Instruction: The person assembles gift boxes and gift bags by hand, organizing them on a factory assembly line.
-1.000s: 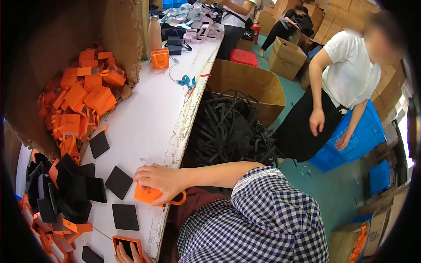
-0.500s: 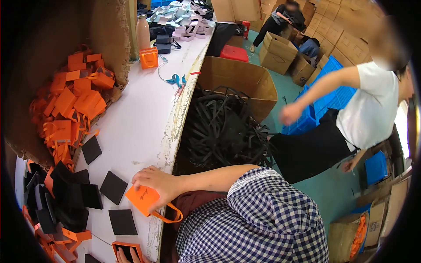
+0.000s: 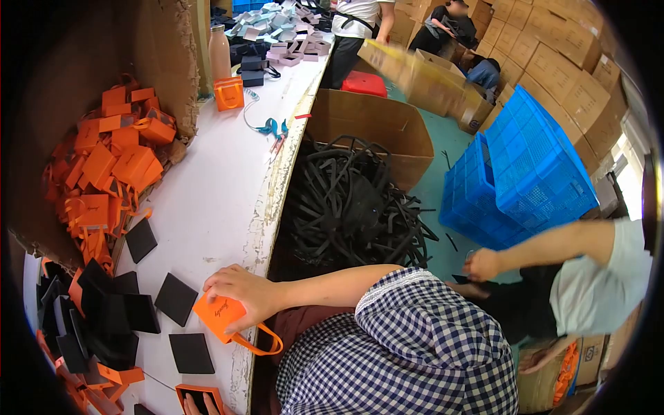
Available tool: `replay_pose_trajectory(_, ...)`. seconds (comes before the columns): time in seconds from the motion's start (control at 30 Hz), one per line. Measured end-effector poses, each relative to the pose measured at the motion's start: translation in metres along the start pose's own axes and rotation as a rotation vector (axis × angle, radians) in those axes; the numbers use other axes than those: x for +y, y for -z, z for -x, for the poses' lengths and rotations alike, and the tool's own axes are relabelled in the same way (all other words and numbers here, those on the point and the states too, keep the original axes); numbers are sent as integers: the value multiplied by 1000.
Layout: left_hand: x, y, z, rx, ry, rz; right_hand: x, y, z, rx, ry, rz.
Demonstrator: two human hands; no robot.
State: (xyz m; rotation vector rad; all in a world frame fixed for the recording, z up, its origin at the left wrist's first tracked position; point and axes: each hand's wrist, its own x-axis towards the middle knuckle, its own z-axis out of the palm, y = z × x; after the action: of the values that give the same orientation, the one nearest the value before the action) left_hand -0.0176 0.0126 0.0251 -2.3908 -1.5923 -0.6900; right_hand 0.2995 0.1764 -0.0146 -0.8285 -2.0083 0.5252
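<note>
My right hand (image 3: 242, 297) is closed around a small orange gift box (image 3: 223, 313) with dark script lettering, at the table's front edge. Its orange ribbon handle (image 3: 266, 342) loops out towards my checkered clothing. At the bottom of the view, my left hand (image 3: 206, 407) is partly cut off, its fingers reaching into an open orange box (image 3: 183, 393) with a black inside and gripping it. Between and beyond my hands lie black square pads (image 3: 191, 353), another black pad (image 3: 176, 299) and a third black pad (image 3: 141, 241).
A large carton of orange boxes (image 3: 131, 162) stands left, near stacked black pieces (image 3: 114, 325). Scissors (image 3: 278, 135), a bottle (image 3: 219, 52) and an orange box (image 3: 228, 93) lie further along. Right are a carton of black straps (image 3: 353, 200), blue crates (image 3: 539, 166) and a co-worker (image 3: 598, 277).
My hands hold the same boxes, almost unmoved. The co-worker at right has moved down and bent lower, uncovering the blue crates. Another person now stands at the table's far end beside a blurred carton.
</note>
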Motion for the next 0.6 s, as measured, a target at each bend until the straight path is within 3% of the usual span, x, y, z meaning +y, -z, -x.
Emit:
replay_pose_trajectory(0.07, -1, 0, 1, -1, -5, -1, -1, 2, 0, -69, -55, -45)
replay_pose_trajectory(0.6, 1, 4, 0, -31, 30, 1, -3, 3, -1, -44, -37, -7)
